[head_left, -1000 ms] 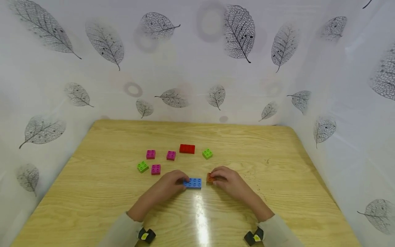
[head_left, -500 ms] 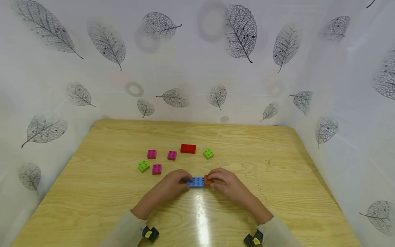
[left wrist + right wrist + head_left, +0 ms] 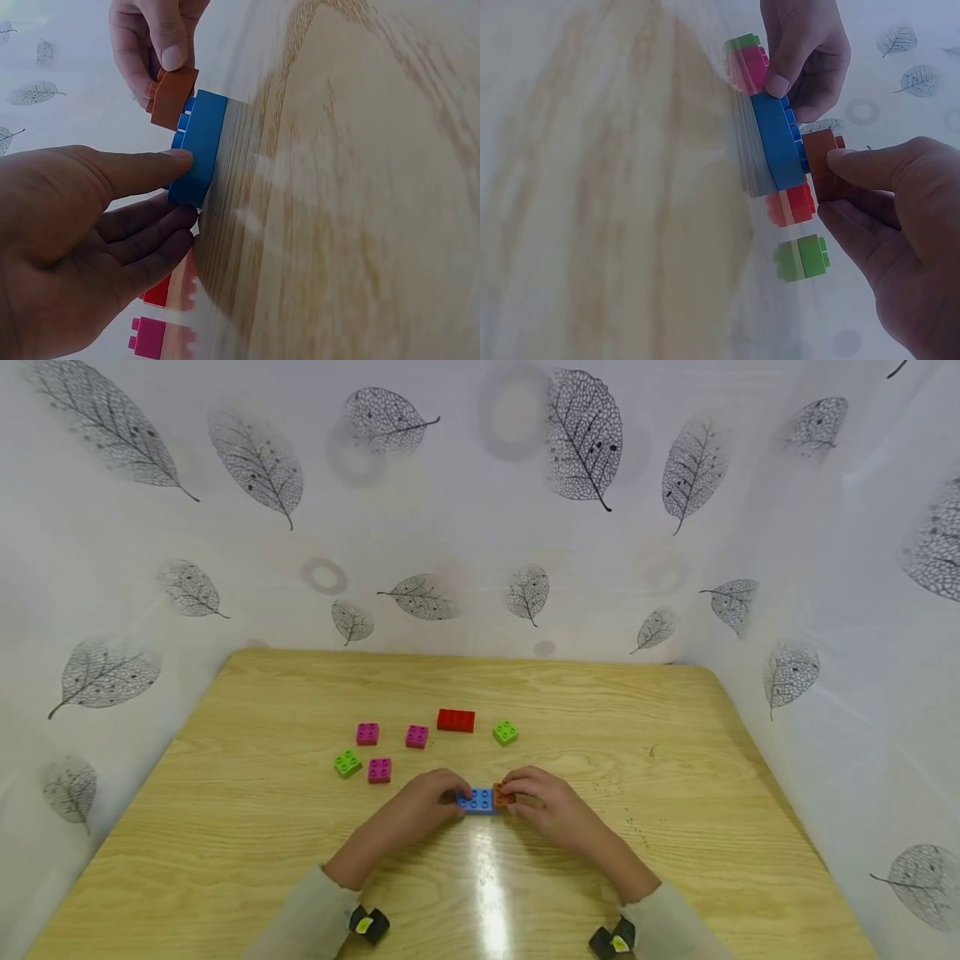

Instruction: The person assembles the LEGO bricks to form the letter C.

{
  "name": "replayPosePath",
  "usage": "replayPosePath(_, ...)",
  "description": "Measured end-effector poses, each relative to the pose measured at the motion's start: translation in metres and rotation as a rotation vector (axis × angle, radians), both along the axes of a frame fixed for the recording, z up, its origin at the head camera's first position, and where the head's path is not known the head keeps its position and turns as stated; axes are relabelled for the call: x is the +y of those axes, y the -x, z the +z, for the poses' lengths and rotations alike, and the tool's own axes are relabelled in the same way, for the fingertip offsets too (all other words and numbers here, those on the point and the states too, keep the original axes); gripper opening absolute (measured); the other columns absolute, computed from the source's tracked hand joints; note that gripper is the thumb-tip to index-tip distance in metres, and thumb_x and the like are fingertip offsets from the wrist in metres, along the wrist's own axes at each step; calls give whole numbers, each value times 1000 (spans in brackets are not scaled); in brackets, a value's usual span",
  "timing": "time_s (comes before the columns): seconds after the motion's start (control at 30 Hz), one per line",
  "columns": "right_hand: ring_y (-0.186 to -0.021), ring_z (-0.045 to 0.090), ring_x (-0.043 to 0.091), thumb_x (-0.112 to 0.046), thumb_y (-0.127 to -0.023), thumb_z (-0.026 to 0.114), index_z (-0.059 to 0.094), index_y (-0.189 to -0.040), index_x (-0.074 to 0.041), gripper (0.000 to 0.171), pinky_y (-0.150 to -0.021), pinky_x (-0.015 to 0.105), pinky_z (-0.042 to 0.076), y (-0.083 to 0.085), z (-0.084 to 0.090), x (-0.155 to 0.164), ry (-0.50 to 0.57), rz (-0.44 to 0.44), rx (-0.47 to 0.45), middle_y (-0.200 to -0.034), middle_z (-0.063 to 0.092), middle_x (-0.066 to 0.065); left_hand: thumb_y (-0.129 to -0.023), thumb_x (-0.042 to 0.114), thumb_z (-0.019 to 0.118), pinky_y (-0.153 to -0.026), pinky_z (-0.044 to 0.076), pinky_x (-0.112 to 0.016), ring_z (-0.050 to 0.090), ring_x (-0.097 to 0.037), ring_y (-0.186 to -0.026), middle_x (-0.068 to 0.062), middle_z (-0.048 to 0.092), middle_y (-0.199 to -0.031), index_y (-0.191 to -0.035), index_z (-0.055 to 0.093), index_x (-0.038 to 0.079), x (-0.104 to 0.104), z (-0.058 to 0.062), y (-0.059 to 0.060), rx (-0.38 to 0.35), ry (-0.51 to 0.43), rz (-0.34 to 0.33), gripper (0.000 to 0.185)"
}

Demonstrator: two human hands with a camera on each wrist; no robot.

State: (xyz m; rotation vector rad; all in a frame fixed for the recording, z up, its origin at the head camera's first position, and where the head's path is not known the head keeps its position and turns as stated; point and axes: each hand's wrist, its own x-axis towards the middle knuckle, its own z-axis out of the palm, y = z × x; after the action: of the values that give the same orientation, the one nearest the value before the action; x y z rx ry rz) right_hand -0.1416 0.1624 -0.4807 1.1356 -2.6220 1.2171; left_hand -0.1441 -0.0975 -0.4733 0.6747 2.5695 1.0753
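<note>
A long blue toy brick (image 3: 477, 802) lies on the table, and my left hand (image 3: 431, 803) holds its left end with thumb and fingers. An orange brick (image 3: 503, 796) is pinched in my right hand (image 3: 551, 802). In the left wrist view the orange brick (image 3: 175, 99) sits over the studs at one end of the blue brick (image 3: 201, 146). The right wrist view shows the orange brick (image 3: 823, 161) at the studs of the blue brick (image 3: 778, 142), slightly overhanging its end. Whether it is fully pressed down I cannot tell.
Behind the hands lie a red brick (image 3: 456, 721), a green brick (image 3: 506, 732) and several pink bricks, one a pink brick (image 3: 379, 771) near the left hand. Another green brick (image 3: 347, 764) is farther left. A leaf-patterned sheet (image 3: 465, 527) surrounds the wooden table (image 3: 225, 827).
My right hand has brought the orange brick left, from beside the blue brick to over its right end. My left hand has shifted the blue brick slightly right.
</note>
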Motion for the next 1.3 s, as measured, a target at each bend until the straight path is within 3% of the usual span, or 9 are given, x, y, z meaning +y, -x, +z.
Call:
replayPosePath(0.93, -104, 60, 15, -6, -86, 70, 71, -110, -9, 24, -81, 23, 54, 8, 8, -8, -107, 79, 124, -115, 60, 4, -89, 14, 68, -85, 50, -33, 57, -11, -96, 7, 61, -105, -100, 66, 21, -3, -4, 1, 4, -30, 31, 13)
replayPosePath(1.3, -104, 60, 16, -6, -85, 71, 70, -109, -9, 24, -82, 24, 54, 6, 8, -5, -127, 77, 124, -116, 60, 4, -90, 15, 67, -89, 50, -34, 57, -10, -99, 8, 61, -107, -103, 66, 22, -1, -7, 1, -14, -47, 29, 14)
